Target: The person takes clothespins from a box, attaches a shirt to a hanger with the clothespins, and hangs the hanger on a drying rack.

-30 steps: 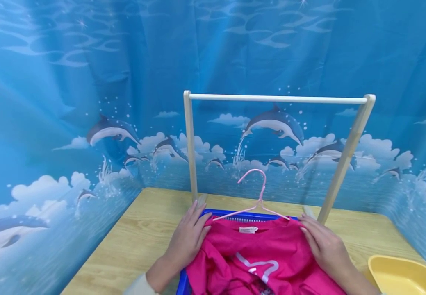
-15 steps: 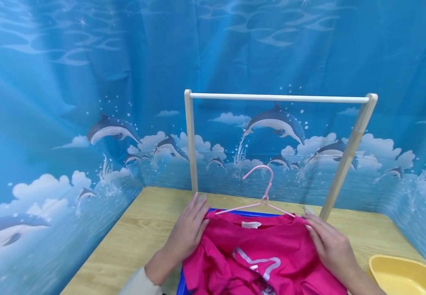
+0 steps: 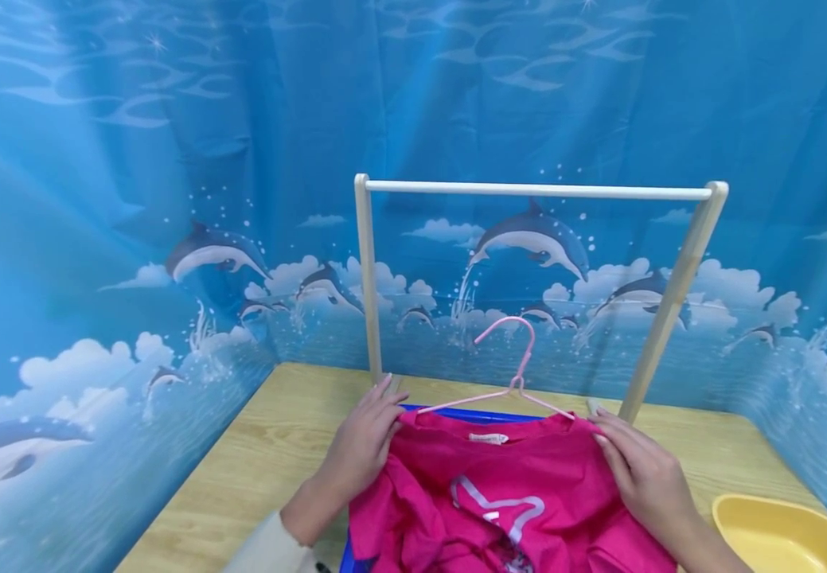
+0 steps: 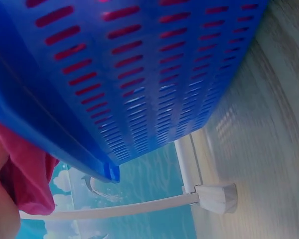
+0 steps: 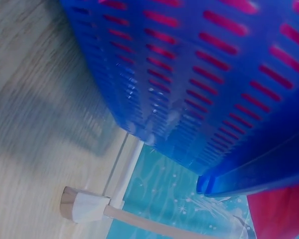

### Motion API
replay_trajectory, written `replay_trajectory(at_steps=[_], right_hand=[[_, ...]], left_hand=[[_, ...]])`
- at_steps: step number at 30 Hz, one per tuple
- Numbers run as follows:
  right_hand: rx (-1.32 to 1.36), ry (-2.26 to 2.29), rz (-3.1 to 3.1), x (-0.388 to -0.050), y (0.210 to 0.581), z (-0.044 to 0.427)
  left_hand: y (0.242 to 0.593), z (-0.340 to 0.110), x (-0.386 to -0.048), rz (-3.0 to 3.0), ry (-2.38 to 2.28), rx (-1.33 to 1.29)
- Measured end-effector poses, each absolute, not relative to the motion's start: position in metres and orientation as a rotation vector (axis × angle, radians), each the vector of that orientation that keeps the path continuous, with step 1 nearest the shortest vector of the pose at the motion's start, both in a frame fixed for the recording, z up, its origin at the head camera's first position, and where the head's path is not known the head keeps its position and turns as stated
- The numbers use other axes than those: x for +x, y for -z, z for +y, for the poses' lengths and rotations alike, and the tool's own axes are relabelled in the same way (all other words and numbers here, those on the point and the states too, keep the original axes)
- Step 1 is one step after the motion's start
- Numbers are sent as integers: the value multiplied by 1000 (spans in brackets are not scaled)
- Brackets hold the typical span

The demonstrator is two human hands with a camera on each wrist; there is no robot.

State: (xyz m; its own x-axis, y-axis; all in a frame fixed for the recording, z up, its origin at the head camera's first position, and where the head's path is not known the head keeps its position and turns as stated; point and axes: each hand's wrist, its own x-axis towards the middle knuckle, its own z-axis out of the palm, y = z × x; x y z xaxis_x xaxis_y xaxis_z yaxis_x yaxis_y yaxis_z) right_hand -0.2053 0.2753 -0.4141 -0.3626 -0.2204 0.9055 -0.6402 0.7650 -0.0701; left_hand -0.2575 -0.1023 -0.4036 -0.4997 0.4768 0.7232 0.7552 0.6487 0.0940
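Observation:
A bright pink shirt [image 3: 499, 477] with a white collar label and a pale printed outline lies over a blue basket [image 4: 154, 84]. The arms of a pink hanger [image 3: 520, 374] run into its neck opening, and the hook stands up above the collar. At the left shoulder, the left hand [image 3: 359, 446] pinches the fabric near the hanger's end. The right hand [image 3: 649, 473] pinches the other shoulder. Pink cloth [image 4: 27, 174] shows beside part of the left hand in the left wrist view. In the right wrist view the cloth [image 5: 281, 214] hangs at the basket's rim.
Behind the basket, a wooden rack with a white bar [image 3: 535, 189] stands on the wooden table [image 3: 241, 461]. A yellow tub [image 3: 786, 533] sits at the right front. Blue curtains printed with dolphins [image 3: 542, 239] surround the table at the back and sides.
Compared with a second ago, the hanger's hook has shifted slightly right and up, and its arms sit a little higher at the collar. Both hands stay at the shirt's shoulders.

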Motion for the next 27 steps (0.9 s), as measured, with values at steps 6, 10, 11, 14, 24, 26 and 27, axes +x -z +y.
replay_trajectory(at_steps=[6,10,11,14,24,26,27], right_hand=[[616,-533,-1998,-203,411,273],[615,-538,-1980,-204,411,271],[615,-537,-1974,-205,412,271],[607,-542,-1984,-204,412,271],[600,-541,-1964,-201,418,273],[602,-533,-1958,-201,419,273],[601,-529,-1957,-200,420,274]], left_hand=[[405,-104,-258,-2162,632,-980],[407,-105,-257,-2164,674,-971],[408,-105,-257,-2166,685,-967],[409,-105,-256,-2154,702,-966],[419,-103,-256,-2089,714,-995],[422,-102,-256,-2082,706,-1000],[423,-101,-257,-2073,706,-1003]])
